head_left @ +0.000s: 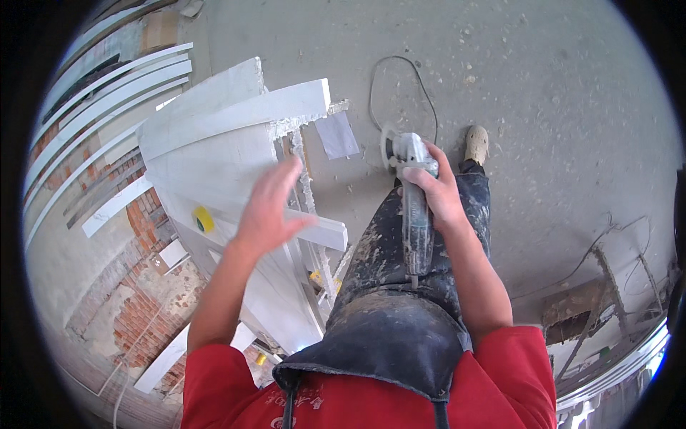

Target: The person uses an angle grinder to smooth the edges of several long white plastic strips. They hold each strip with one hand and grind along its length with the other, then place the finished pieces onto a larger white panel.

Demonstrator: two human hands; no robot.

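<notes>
Right hand (pixel 437 193) clamps the grinder (pixel 414 207); left hand (pixel 268 211), fingers apart at nine o'clock, should steady the slab (pixel 214 164) firmly.

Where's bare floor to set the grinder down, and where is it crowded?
Free: the concrete floor right of the shoe and beyond the grinder in the right hand. Crowded: the white slabs under the open left hand, and the strips beyond.

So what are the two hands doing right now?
Left hand: open, fingers spread, holding nothing, over the white stone slabs.
Right hand: closed around the angle grinder.
</notes>
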